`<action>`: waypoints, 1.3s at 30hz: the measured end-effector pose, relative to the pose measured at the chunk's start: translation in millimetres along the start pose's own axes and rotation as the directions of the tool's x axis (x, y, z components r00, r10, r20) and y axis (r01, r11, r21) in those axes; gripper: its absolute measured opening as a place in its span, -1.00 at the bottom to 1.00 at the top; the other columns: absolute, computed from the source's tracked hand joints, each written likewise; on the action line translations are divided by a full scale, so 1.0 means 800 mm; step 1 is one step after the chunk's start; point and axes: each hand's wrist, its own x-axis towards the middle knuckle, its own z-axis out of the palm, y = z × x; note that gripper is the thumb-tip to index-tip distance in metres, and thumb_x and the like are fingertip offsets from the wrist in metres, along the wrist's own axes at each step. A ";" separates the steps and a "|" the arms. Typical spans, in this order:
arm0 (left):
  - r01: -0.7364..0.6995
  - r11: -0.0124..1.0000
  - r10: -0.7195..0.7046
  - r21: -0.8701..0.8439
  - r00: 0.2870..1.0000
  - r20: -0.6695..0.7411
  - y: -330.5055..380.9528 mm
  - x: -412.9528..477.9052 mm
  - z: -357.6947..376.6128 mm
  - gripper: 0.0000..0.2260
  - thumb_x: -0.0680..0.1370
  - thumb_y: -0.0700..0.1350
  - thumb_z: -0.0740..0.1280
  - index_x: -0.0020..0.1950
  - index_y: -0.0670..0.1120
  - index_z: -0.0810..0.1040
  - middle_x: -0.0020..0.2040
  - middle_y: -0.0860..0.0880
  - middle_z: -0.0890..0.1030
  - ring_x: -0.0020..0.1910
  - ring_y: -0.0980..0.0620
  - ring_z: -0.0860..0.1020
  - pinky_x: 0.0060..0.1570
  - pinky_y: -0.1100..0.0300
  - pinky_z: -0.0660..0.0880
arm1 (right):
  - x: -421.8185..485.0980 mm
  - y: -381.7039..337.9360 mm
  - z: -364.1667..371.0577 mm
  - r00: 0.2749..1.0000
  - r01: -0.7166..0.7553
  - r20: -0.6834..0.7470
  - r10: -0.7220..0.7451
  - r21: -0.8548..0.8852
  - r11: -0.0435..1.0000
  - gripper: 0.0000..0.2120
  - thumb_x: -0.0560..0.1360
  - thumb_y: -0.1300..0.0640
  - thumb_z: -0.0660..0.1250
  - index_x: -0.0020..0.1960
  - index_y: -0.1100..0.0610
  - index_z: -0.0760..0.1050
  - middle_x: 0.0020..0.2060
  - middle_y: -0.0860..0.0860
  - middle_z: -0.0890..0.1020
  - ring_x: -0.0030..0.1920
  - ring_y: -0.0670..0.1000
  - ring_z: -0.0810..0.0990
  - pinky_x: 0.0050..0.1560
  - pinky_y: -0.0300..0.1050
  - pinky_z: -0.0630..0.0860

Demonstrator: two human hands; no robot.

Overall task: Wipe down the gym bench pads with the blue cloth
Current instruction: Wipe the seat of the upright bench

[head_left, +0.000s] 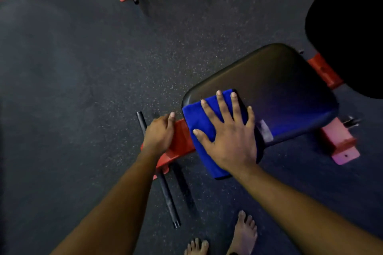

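Blue cloth (199, 130), one piece, folded, lies draped over the near end of the bench pad (269, 80) and hangs down past its edge. Two hands are in view. The right hand (232, 136) lies flat on the cloth, palm down, its fingers (222, 105) straight and spread wide, the tips reaching the cloth's far edge and the thumb stretched out to the left. The right arm comes in straight from the lower right corner. The left hand (159, 132) sits just left of those fingers on the red frame (182, 141), knuckles up; its fingers (171, 118) lie close together and bend over the frame's far edge, so most tips are hidden.

Two black pads show: the one under the cloth, and a second pad (348, 27) beyond the right fingers, cut off by the picture's right edge. One black bar (165, 188) crosses under the frame below the left hand and lies on the speckled floor (83, 68). Two bare feet (244, 232) stand near the bottom edge; the left one is cut off at the toes. Three red pieces of other equipment sit along the top edge, blurred and cropped. A pale smear on the pad's side, right of the right hand, is hard to make out.
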 end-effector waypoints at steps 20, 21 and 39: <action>0.024 0.967 0.059 0.254 0.948 -0.313 -0.029 0.015 0.052 -0.58 0.63 0.01 -0.01 0.20 -0.15 0.55 0.26 -0.23 0.55 0.23 -0.25 0.51 0.12 -0.01 0.42 | -0.010 0.002 0.024 0.986 0.049 -0.160 -0.055 -0.039 0.998 -0.21 0.42 -0.57 -0.09 0.57 -0.30 -0.13 0.61 -0.02 -0.12 0.59 0.14 -0.17 0.43 0.44 -0.18; 0.021 0.972 0.053 0.233 0.950 -0.309 -0.025 0.011 0.049 -0.57 0.62 0.02 -0.01 0.20 -0.16 0.56 0.25 -0.24 0.56 0.23 -0.26 0.52 0.12 -0.01 0.42 | -0.014 0.000 0.019 0.988 0.056 -0.141 -0.062 -0.042 0.998 -0.21 0.41 -0.58 -0.09 0.55 -0.34 -0.18 0.61 -0.02 -0.15 0.59 0.16 -0.20 0.42 0.45 -0.17; -0.088 0.992 0.100 0.094 0.986 -0.134 -0.029 0.021 0.027 -0.56 0.61 0.03 0.02 0.24 -0.18 0.55 0.29 -0.26 0.54 0.25 -0.23 0.51 0.18 -0.01 0.43 | 0.030 -0.032 0.023 0.994 0.002 -0.112 -0.008 -0.053 0.999 -0.45 0.58 -0.34 -0.01 0.53 -0.37 -0.04 0.61 -0.13 -0.06 0.59 0.11 -0.12 0.40 0.47 0.00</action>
